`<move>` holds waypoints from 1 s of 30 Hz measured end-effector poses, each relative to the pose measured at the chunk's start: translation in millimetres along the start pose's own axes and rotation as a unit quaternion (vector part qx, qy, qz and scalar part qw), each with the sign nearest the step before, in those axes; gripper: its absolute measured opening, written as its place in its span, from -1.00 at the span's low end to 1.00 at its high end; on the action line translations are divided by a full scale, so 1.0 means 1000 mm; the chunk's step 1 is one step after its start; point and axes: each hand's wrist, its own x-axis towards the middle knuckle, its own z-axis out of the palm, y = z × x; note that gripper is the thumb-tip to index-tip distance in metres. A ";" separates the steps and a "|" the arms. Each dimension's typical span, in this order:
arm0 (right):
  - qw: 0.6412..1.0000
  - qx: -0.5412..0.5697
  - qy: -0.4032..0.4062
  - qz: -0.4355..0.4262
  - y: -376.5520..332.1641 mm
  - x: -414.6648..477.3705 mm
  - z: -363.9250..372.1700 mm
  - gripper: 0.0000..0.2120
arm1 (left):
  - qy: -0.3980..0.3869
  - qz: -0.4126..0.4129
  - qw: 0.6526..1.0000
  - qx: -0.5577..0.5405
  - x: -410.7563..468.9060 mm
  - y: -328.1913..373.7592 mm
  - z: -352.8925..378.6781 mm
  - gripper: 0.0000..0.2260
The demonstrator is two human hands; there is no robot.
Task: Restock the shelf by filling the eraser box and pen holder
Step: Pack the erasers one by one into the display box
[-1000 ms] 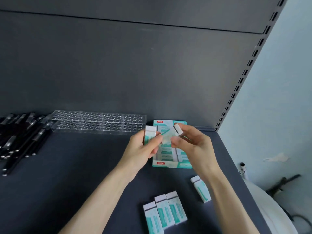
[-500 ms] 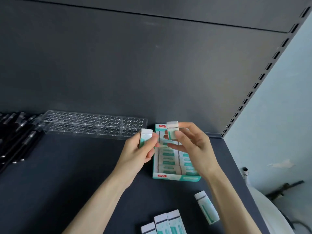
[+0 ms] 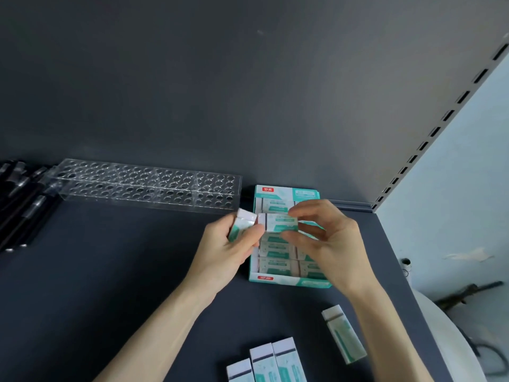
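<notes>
So, the right hand [image 3: 330, 244] pinches a sleeved eraser [image 3: 278, 222] sideways between thumb and fingertips, right over the teal cardboard eraser box [image 3: 286, 192], while the left hand [image 3: 225, 255] grips a second eraser [image 3: 242, 223] just beside it. I see the clear pen holder [image 3: 148, 188], all round holes.

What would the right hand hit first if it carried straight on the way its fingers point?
Likely the white-and-teal sleeved eraser gripped in the left hand: the right hand points leftward, and its own pinched eraser ends just beside it. Depth is unclear.
</notes>
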 end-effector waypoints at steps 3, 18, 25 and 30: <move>0.995 -0.095 0.011 -0.012 0.002 -0.001 -0.004 -0.77 | 0.027 -0.003 1.000 -0.004 0.001 -0.003 -0.002 -0.90; 0.973 -0.217 -0.010 -0.079 0.015 -0.001 0.012 -0.93 | 0.068 0.026 0.997 -0.013 0.005 -0.009 -0.002 -0.86; 0.970 -0.230 -0.021 -0.075 0.016 -0.002 0.009 -0.89 | 0.092 0.027 0.995 -0.042 0.005 -0.006 -0.006 -0.87; 0.976 -0.208 -0.016 -0.066 0.012 -0.003 0.008 -0.84 | 0.075 0.032 0.995 -0.060 0.003 -0.005 -0.007 -0.88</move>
